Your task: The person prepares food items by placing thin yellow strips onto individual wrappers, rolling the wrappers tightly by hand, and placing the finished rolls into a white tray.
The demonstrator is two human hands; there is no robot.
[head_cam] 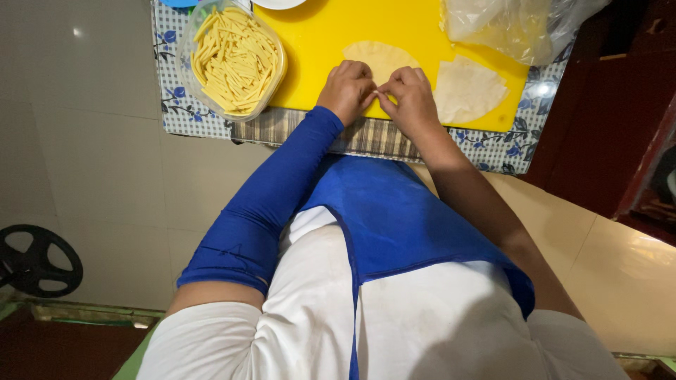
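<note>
We are rolling a thin pale wrapper (380,58) on the yellow board (317,35); our left hand (346,90) and right hand (410,95) are both pinching its near edge, fingertips meeting; next we judge a steady, even tuck forward; beyond the hands the sheet is lying flat, rounded, floury.

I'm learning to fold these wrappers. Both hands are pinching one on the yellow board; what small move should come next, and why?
Probably roll the pinched edge forward. The left hand and right hand meet fingertip to fingertip at the near edge of the pale wrapper, whose far part lies flat on the cutting board.
</note>
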